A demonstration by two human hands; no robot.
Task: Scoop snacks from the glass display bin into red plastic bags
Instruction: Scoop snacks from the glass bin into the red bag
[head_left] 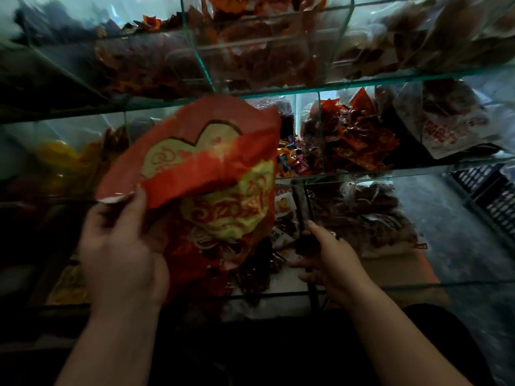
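The snacks (362, 215) are lying in the low glass bin (404, 285), just past the right hand (331, 260). That hand is gripping a dark handle (302, 204), likely the scoop; its head is hidden. The left hand (122, 246) is pinching the red bag (200, 168) by its edge and holding it up beside the bin. To do this well, the left hand should be pulling the bag's mouth wide, close to the bin, while the scoop is lifting level so nothing is spilling.
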